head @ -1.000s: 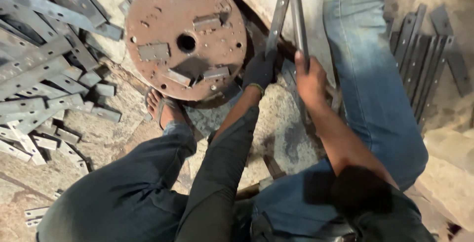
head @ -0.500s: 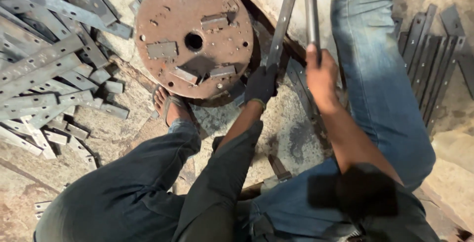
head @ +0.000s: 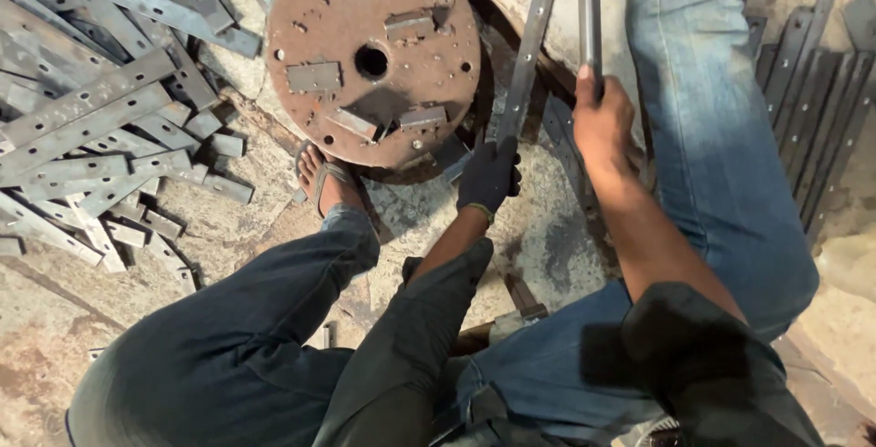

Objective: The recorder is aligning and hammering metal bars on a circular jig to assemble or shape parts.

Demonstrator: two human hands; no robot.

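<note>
At centre frame, the gloved left hand [head: 487, 176] is closed around the lower end of a flat drilled steel bar [head: 532, 44] that slants toward the top edge. Just right of it, the bare right hand [head: 602, 123] grips 1 narrower bar [head: 589, 9], held upright. A rusty round plate [head: 372, 57] lies upper centre-left.

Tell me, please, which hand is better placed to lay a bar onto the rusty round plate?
Probably the left hand. Gloved, it grips the lower end of the flat holed bar, which stands right beside the round plate. The bare right hand holds the darker bar farther from the plate, beside the denim-clad leg.
</note>
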